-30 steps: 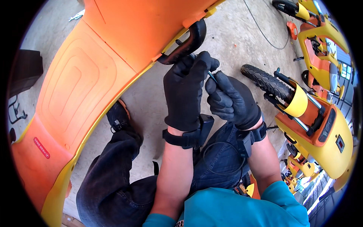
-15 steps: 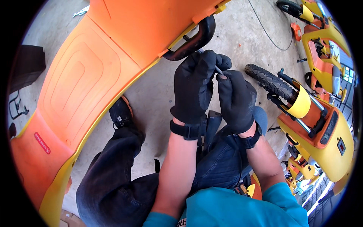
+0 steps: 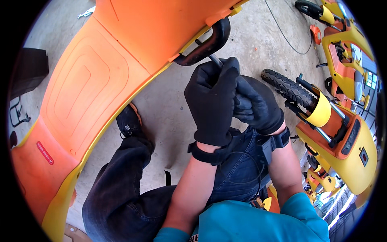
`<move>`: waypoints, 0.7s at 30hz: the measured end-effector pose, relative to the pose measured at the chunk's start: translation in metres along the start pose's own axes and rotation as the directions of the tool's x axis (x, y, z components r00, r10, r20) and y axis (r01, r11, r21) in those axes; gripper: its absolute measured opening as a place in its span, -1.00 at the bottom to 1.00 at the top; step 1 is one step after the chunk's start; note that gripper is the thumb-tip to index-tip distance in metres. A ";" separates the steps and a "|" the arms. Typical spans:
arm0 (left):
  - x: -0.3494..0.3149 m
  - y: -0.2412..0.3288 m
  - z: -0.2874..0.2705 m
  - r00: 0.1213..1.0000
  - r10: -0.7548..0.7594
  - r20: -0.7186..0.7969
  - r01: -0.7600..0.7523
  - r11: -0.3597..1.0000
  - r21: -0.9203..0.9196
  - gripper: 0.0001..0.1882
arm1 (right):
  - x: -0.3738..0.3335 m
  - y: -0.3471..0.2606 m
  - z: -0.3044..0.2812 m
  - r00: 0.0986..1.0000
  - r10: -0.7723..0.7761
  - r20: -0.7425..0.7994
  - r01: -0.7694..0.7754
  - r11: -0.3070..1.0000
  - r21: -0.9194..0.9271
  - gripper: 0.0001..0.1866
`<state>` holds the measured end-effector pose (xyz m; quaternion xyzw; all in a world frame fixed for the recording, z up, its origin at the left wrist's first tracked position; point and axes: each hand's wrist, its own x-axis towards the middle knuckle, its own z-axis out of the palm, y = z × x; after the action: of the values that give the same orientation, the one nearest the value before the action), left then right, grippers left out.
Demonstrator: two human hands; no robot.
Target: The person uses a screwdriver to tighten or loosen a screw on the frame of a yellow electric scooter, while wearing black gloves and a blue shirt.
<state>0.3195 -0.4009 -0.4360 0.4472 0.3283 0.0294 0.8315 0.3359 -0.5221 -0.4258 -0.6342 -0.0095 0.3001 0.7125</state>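
My left hand [image 3: 211, 101], in a black glove, is closed around a thin grey metal rod [image 3: 216, 61]. The rod's far end points up and left, close to a black tubular loop handle [image 3: 209, 46]; whether they touch I cannot tell. My right hand [image 3: 260, 105], also black-gloved, presses against the left one from the right with its fingers curled. Anything inside its fingers is hidden. The loop sticks out from the yellow edge of a large orange panel [image 3: 82, 86] that fills the left side.
On the right lies a yellow and orange vehicle body [image 3: 336, 147] with a knobby black tyre [image 3: 288, 88]. More such vehicles [image 3: 346, 60] stand behind it. A dark cable [image 3: 284, 36] curves over the concrete floor [image 3: 250, 44]. At far left sits a black box [image 3: 32, 68].
Both wrists have come lower and turned. The right hand has moved in against the left, and the rod that ran between their fingertips now shows above the left hand.
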 end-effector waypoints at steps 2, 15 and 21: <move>0.000 0.004 0.001 1.000 0.008 -0.019 -0.007 0.999 0.051 -0.76 | 0.006 0.007 0.005 0.882 -0.458 0.113 0.399 0.597 -0.696 -0.68; 0.029 -0.025 -0.028 0.852 0.067 0.519 0.132 0.933 -0.336 -0.69 | -0.007 0.004 0.038 0.912 -0.263 -0.316 -0.027 0.729 -0.684 -0.79; 0.028 -0.021 -0.025 0.858 0.032 0.512 0.165 0.928 -0.334 -0.70 | -0.007 0.000 -0.016 0.951 0.289 0.112 -0.309 0.907 0.286 -0.68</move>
<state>0.3221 -0.3858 -0.4764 0.2642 0.1012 -0.0582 0.9574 0.3368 -0.5390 -0.4260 -0.5023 0.1093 0.4248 0.7452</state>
